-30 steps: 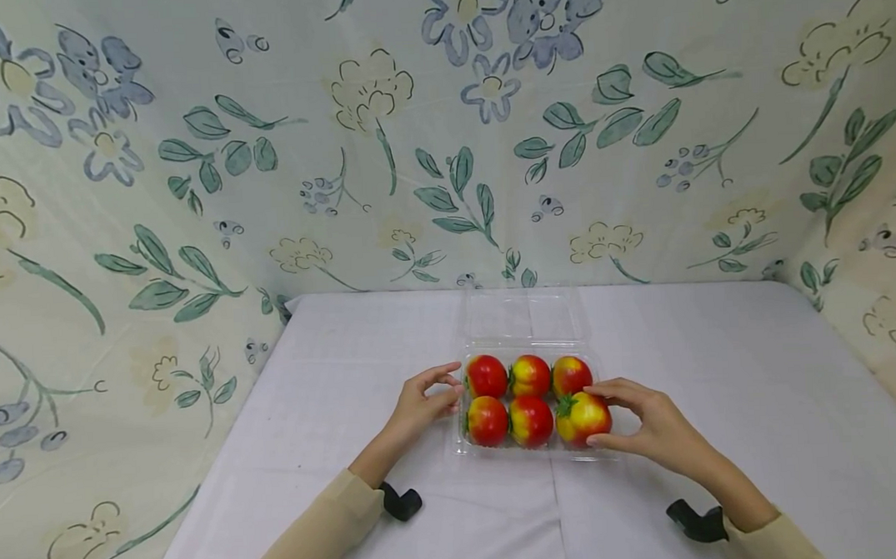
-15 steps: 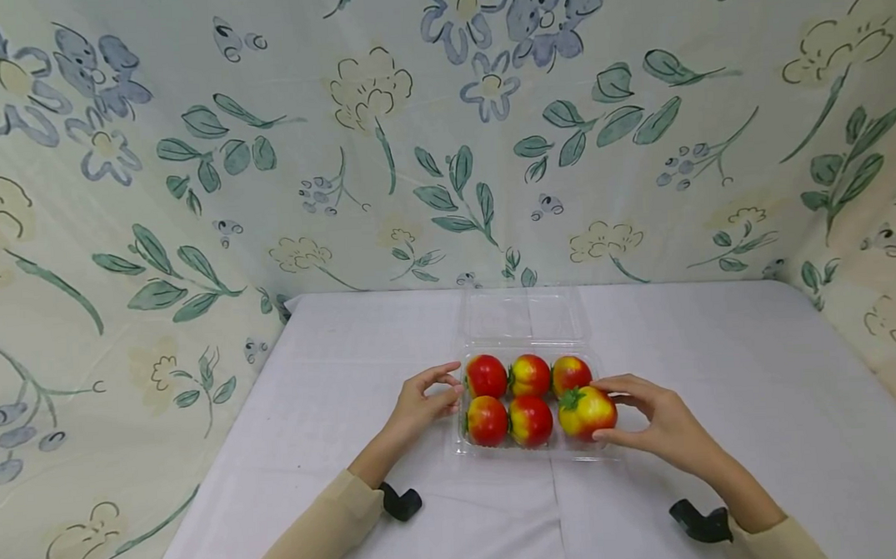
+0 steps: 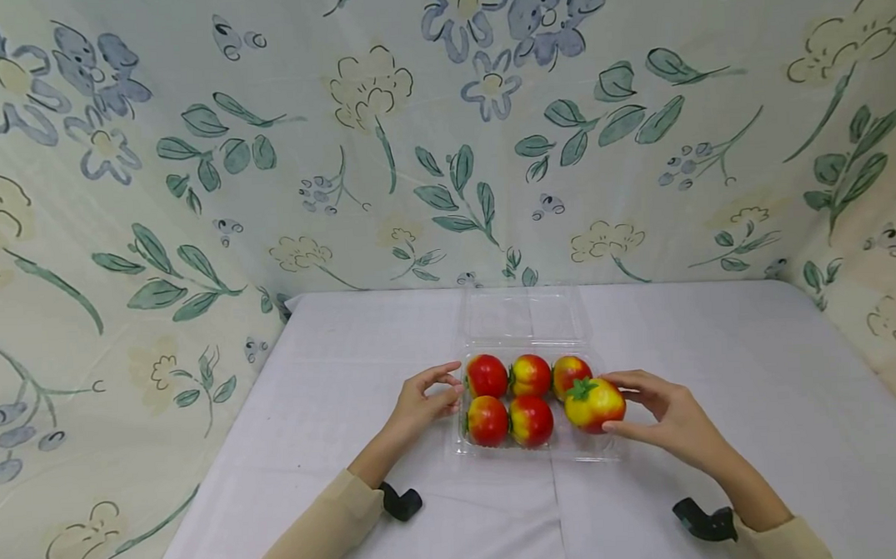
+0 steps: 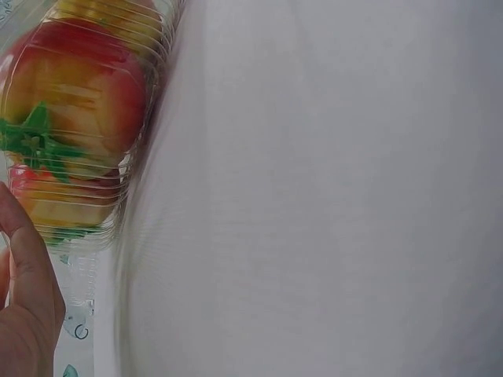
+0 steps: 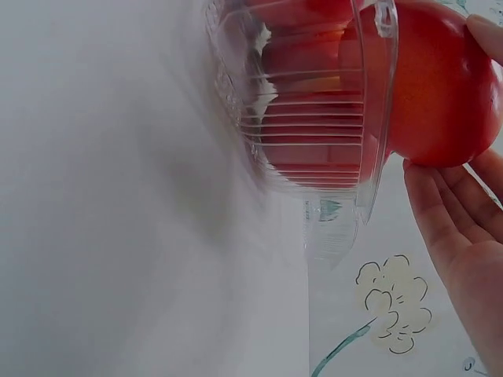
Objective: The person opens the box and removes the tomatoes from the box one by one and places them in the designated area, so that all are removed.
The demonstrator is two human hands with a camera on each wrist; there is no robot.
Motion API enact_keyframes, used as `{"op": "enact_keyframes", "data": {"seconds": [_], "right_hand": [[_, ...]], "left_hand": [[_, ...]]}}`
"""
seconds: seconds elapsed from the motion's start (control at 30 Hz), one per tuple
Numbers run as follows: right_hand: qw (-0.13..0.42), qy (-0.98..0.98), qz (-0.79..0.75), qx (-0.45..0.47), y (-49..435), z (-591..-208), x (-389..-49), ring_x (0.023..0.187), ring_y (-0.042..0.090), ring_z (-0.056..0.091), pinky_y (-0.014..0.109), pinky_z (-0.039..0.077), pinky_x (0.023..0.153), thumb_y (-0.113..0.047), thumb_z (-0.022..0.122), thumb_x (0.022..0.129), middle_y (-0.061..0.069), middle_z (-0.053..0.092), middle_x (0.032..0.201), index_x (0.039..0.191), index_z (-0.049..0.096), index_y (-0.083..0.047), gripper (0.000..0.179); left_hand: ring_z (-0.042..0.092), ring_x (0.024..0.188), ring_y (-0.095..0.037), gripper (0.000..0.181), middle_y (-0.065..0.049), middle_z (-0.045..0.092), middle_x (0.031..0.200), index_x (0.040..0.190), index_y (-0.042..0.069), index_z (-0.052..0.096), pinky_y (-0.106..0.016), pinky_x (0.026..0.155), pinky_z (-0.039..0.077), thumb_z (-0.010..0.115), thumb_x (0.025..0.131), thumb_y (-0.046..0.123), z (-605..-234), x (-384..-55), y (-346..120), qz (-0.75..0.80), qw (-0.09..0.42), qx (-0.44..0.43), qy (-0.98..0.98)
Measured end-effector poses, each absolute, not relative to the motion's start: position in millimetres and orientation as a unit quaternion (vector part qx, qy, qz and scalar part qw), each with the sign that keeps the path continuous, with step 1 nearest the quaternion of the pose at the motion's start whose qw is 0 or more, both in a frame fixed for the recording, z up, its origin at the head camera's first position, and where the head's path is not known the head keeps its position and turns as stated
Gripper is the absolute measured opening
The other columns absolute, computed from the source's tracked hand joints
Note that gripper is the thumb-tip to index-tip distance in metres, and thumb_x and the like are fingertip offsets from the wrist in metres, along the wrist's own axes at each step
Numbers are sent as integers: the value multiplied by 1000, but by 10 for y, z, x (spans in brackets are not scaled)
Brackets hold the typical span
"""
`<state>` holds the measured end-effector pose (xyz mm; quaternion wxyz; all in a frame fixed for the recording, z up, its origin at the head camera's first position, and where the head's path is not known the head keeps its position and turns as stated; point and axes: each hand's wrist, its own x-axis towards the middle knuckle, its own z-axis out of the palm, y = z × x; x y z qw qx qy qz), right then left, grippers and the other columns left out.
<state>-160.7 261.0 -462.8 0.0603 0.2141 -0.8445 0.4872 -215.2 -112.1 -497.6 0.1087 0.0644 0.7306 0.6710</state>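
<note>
A clear plastic clamshell box (image 3: pixel 500 451) lies on the white cloth, its lid (image 3: pixel 525 314) folded back. Several red and yellow tomatoes (image 3: pixel 487 421) with green calyxes sit inside in two rows. My right hand (image 3: pixel 675 420) holds one tomato (image 3: pixel 594 406) between thumb and fingers above the box's front right corner; the right wrist view shows this tomato (image 5: pixel 444 86) above the box rim. At the box's left end, the fingertips of my left hand (image 3: pixel 422 406) rest against its wall. The left wrist view shows part of that left hand (image 4: pixel 27 306) beside the ribbed plastic wall.
White cloth (image 3: pixel 346 342) covers the table. A floral curtain (image 3: pixel 263 179) stands behind it and at both sides. A black strap piece (image 3: pixel 402 502) shows at my left wrist, and another black piece (image 3: pixel 704 520) at my right.
My right hand has lifted the front right tomato out of its place and carried it slightly right and up. The left hand stays at the box's left end.
</note>
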Motion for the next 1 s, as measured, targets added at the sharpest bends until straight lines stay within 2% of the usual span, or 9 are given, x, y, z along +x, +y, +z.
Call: {"op": "enact_keyframes", "data": {"seconds": [0.13,0.43,0.77,1.0], "right_hand": [[62,-834,504,215,2651,-4639,-1626,115,-4,54,11,45,94,-4,86,77,16,62,126,128,62,-2,57],[58,-818,536,199,2699,-4594,-1639,117,-2,55,13,47,94,0,83,79,21,60,128,129,61,1,55],[65,-809,555,182,2776,-4621,-1655,118,2,55,15,49,93,3,82,79,8,61,130,130,60,2,56],[74,-820,543,167,2826,-4608,-1667,117,-1,54,14,48,91,1,82,80,2,61,128,130,58,5,55]], "left_hand": [[66,71,-13,45,-14,61,108,137,5,59,-26,73,59,70,94,10,-5011,-2163,-1123,672,106,63,730],[66,71,-13,45,-12,61,108,137,6,60,-27,74,59,71,94,13,-5014,-2170,-1127,670,109,62,731],[67,73,-18,46,-12,61,109,139,1,56,-31,75,60,68,95,10,-5020,-2172,-1118,670,104,62,732],[66,71,-14,46,-11,61,108,138,6,59,-27,74,60,71,94,13,-5026,-2172,-1127,669,109,61,733]]}}
